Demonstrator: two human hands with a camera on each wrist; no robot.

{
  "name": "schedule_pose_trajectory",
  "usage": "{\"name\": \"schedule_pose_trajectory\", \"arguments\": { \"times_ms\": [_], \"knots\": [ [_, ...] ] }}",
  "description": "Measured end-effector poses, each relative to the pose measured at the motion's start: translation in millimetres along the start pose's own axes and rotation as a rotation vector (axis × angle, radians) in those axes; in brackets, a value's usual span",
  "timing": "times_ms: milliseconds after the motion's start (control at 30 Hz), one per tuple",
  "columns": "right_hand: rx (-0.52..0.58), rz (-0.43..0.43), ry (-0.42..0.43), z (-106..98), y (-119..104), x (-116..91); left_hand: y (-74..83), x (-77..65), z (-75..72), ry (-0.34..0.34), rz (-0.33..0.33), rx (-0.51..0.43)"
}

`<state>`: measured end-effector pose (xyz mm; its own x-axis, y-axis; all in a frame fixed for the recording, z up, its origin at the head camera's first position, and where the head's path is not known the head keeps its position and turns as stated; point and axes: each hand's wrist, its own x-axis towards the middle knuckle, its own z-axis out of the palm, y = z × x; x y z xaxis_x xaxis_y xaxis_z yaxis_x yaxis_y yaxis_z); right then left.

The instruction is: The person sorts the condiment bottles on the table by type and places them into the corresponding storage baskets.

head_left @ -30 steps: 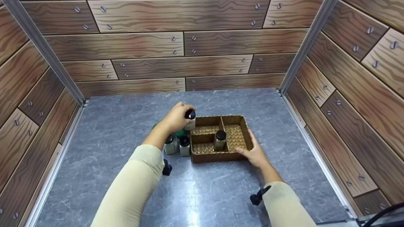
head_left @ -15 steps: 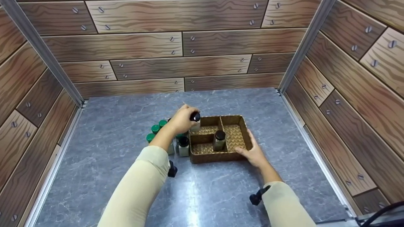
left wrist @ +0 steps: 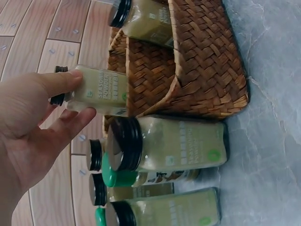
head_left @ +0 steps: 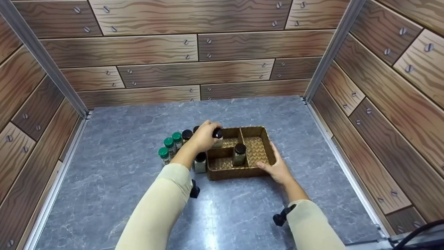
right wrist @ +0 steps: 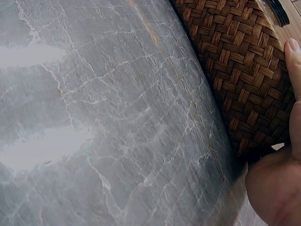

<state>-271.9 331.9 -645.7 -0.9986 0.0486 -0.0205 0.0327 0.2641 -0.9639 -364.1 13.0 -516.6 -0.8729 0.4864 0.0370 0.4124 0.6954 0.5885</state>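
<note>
My left hand (head_left: 204,137) pinches a seasoning powder jar (left wrist: 104,90) near its black lid. The jar's lower part is inside the back-left compartment of a woven basket (head_left: 227,174), its base hidden by the wall in the left wrist view. At the basket's front right corner, my right hand (head_left: 279,170) grips the wall, thumb over the front rim and fingers along the right side. Another black-lidded spice jar (head_left: 239,155) stands upright in the front-left compartment, against the divider. The long right compartment (head_left: 256,149) shows its bare woven floor.
Left of the basket, several spice jars stand close together. Among them are a green-lidded jar (head_left: 164,154), a black-lidded jar (head_left: 187,134) and a powder jar (head_left: 200,163) beside the basket wall. Wood-patterned panels (head_left: 156,48) enclose the grey marbled table (head_left: 121,146).
My left hand has carried the seasoning jar to the right from beside the basket, then down into the back-left compartment. The right hand keeps its grip at the corner.
</note>
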Motion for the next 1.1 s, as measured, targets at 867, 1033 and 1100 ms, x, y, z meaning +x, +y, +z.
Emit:
{"name": "schedule_pose_trajectory", "arguments": {
  "times_ms": [867, 1033, 1100],
  "knots": [
    [0.019, -0.025, -0.003, 0, 1, 2, -28.2, 37.0, 67.8, 0.041, -0.007, 0.017],
    [0.001, -0.017, -0.001, 0, 2, 0, -1.8, 32.3, 61.5, 0.013, -0.071, -0.015],
    [-0.001, -0.018, -0.003, 0, 2, 0, -16.6, 45.1, 77.0, 0.044, -0.075, -0.007]
  ]
}}
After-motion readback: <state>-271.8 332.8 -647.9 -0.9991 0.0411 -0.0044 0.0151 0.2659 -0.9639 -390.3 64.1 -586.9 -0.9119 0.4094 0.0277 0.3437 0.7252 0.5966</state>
